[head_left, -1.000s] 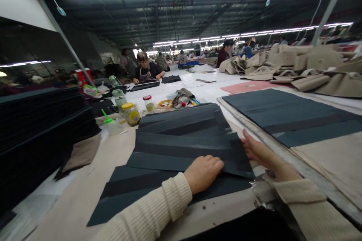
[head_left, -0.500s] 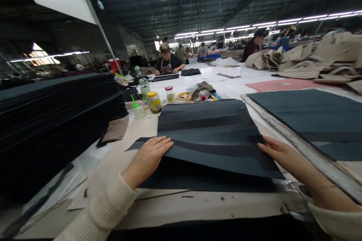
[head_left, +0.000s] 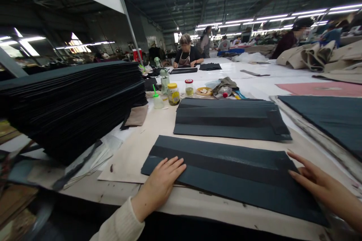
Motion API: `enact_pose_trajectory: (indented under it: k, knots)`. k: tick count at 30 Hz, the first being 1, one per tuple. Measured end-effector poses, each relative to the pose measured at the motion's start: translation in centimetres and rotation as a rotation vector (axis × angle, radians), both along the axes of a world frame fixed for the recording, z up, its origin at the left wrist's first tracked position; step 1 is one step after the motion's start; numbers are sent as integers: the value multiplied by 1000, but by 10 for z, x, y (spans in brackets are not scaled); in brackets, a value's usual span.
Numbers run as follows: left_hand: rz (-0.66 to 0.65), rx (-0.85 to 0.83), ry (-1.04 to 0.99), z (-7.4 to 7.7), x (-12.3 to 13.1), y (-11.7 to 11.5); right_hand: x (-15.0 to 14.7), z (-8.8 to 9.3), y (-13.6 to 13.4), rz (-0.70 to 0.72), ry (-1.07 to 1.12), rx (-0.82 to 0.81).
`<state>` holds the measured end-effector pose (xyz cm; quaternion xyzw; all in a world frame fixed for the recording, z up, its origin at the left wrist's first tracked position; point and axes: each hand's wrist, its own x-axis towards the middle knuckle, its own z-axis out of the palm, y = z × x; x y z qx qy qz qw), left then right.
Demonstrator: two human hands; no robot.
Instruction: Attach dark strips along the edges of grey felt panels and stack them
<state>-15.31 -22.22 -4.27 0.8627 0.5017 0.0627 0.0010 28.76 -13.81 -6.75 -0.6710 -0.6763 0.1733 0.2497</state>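
A dark blue-grey fabric panel [head_left: 226,173] with a black strip along it lies at a slant on the pale board in front of me. My left hand [head_left: 164,180] rests flat on its left part, fingers stretched out. At the panel's right end is my right hand [head_left: 316,180], its index finger and thumb extended and apart by the edge; the other fingers are partly curled. Just beyond lies a stack of similar panels [head_left: 226,120], also with a black strip and a darker patch at its right end.
To the left rises a tall stack of dark sheets [head_left: 85,101]. A yellow-lidded jar [head_left: 173,95], a green-tipped squeeze bottle [head_left: 157,101] and a red-lidded jar [head_left: 189,88] stand behind the panels. More blue-grey material [head_left: 325,116] lies right. A co-worker [head_left: 185,52] sits across the table.
The front panel has come toward me, off the stack, and now lies apart from it on the board. Both hands moved nearer with it. The view has turned left.
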Motion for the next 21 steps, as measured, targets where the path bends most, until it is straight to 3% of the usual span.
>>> enact_pose_trajectory:
  k: [2, 7, 13, 17, 19, 21]
  knots:
    - [5, 16, 1, -3, -1, -4, 2, -2, 1, 51, 49, -104]
    - [9, 45, -3, -6, -4, -9, 7, -5, 2, 9, 137, -256]
    - [-10, 20, 23, 1, 4, -12, 10, -7, 2, 34, 165, -322]
    - [-30, -59, -41, 8, 5, -21, 17, 0, 9, 121, -60, -199]
    - [-49, -82, -110, 15, -4, -22, 11, 16, 14, 165, -213, -63]
    - [11, -40, -227, 23, -24, -18, -11, 40, 18, 219, -294, 38]
